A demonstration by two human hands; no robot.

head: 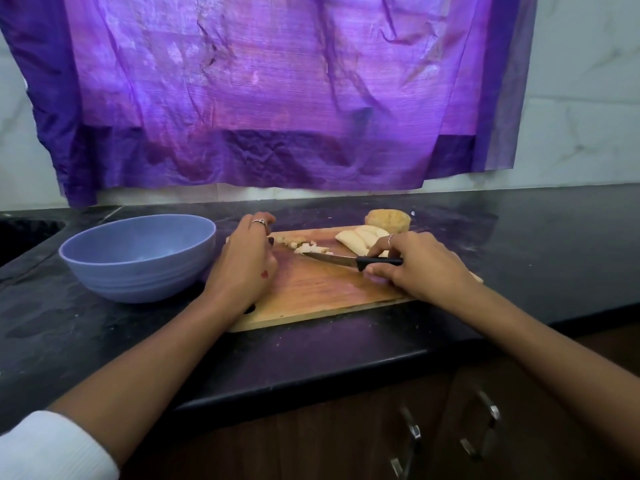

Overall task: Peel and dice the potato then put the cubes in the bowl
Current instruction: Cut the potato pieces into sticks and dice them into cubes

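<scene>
Potato work sits in the middle of what we see: a wooden cutting board (311, 289) lies on the dark worktop (519, 258), and on it we count three lots of potato. Small diced cubes (304, 247) lie near the board's far left part, a row of pale peeled slices (360, 239) rests toward the far right, and a larger potato chunk (388, 220) stands at the board's back edge, just behind the slices.

Our right hand (419, 265) grips the black handle of a knife (353, 260), fingers curled round it; the blade points left and its tip reaches the cubes. Our left hand (247, 259) rests on the board's left end, beside the cubes, fingers bent downward; we cannot tell whether its grip is grasping any pieces, since the fingertips are hidden behind the hand. Both hands wear rings.

A blue bowl (138, 258) stands on the worktop just left of the board, near the left hand; we make out no cubes inside it. Behind, a purple cloth (259, 98) hangs over the pale tiled wall. Below the worktop's front edge we see wooden cabinet doors with metal handles (485, 427). A white sleeve (52, 445) shows at the lower left.
</scene>
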